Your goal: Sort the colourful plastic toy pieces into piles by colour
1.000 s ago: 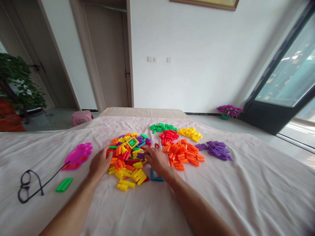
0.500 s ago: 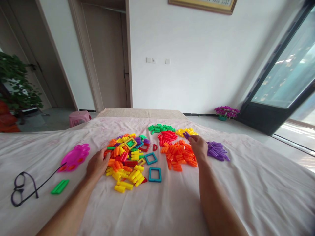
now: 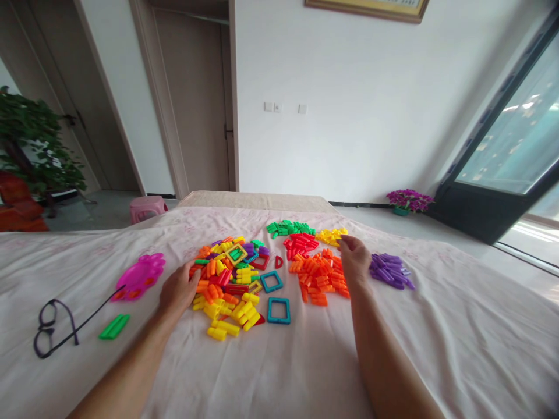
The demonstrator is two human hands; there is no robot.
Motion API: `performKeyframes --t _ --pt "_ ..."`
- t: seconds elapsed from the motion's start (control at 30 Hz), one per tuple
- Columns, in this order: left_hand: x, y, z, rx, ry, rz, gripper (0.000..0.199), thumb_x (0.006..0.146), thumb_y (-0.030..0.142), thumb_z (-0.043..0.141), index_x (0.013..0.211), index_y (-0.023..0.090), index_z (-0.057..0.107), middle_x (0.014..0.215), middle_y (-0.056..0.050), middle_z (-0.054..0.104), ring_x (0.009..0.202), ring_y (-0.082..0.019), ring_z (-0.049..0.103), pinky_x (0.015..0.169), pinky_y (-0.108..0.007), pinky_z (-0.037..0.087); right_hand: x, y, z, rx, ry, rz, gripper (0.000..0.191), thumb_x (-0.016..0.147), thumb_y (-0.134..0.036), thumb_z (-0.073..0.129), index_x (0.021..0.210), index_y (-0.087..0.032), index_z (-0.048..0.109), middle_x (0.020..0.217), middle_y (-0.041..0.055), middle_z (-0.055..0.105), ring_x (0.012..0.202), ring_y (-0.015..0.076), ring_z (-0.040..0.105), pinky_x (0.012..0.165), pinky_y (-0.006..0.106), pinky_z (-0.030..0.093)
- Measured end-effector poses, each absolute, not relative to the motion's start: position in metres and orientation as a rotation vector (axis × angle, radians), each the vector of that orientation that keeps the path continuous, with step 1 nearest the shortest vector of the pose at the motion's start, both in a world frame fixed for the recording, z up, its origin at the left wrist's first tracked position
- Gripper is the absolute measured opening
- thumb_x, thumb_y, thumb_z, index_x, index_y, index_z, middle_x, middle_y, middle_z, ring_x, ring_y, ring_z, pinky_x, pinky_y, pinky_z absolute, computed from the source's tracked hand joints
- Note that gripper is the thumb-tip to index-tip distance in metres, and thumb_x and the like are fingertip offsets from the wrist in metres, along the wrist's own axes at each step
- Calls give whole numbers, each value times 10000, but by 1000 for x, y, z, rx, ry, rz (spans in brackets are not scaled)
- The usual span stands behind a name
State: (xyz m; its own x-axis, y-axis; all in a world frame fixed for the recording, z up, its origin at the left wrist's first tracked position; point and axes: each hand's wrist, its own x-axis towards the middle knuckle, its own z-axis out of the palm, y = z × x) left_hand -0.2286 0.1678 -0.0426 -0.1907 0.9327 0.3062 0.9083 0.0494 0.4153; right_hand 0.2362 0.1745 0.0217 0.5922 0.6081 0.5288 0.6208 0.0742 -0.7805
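My left hand (image 3: 178, 290) rests at the left edge of a mixed heap of plastic building blocks (image 3: 225, 276), its fingers apart and touching orange pieces. My right hand (image 3: 356, 259) is above the cloth, between the purple block pile (image 3: 391, 271) and the orange block pile (image 3: 318, 274). Its fingers are pinched together close to the yellow block pile (image 3: 332, 236). What they hold, if anything, is hidden. Behind the orange blocks lie a red block pile (image 3: 300, 244) and a green block pile (image 3: 290, 228). Blue square frames (image 3: 278, 311) lie beside the mixed heap.
A pink paw-shaped tray (image 3: 142, 274), black glasses (image 3: 55, 331) and a green block (image 3: 114, 327) lie on the left of the wrinkled cloth (image 3: 305, 372). Beyond the table stand a pink stool (image 3: 147, 208) and a pot of purple flowers (image 3: 409, 201).
The purple block seen in my right fingers is no longer visible, and that hand has turned slightly. My left hand stays at the heap. The whole view has shifted a little.
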Motion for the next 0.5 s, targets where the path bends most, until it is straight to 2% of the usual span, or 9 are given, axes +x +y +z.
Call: performKeyframes --t 0.1,0.17,0.37,0.5 --pt "-228 167 -42 1968 2237 838 490 911 380 352 1300 157 549 1259 -104 644 1138 -240 597 907 -313 446 168 173 25 -1436 -1388 150 252 830 -325 560 970 -190 719 881 57 736 792 194 673 748 312 508" --pt "-228 167 -42 1972 2234 846 486 913 378 355 1301 159 549 1255 -102 646 1139 -233 597 907 -307 445 125 165 24 -1336 -1663 243 223 862 -280 541 970 -207 720 915 50 733 827 187 669 768 300 507" --pt "-228 168 -41 1961 2250 810 490 914 384 352 1295 148 552 1237 -112 653 1124 -251 604 887 -325 453 58 135 10 -1129 -2193 254 366 914 -183 487 1253 -251 606 1245 64 633 1158 199 557 984 326 433" --pt "-227 169 -41 1960 2249 819 484 913 384 354 1289 155 556 1241 -112 651 1127 -250 602 890 -324 449 53 135 1 -1130 -2241 291 385 907 -149 487 1265 -243 592 1239 66 633 1159 194 547 988 317 426"
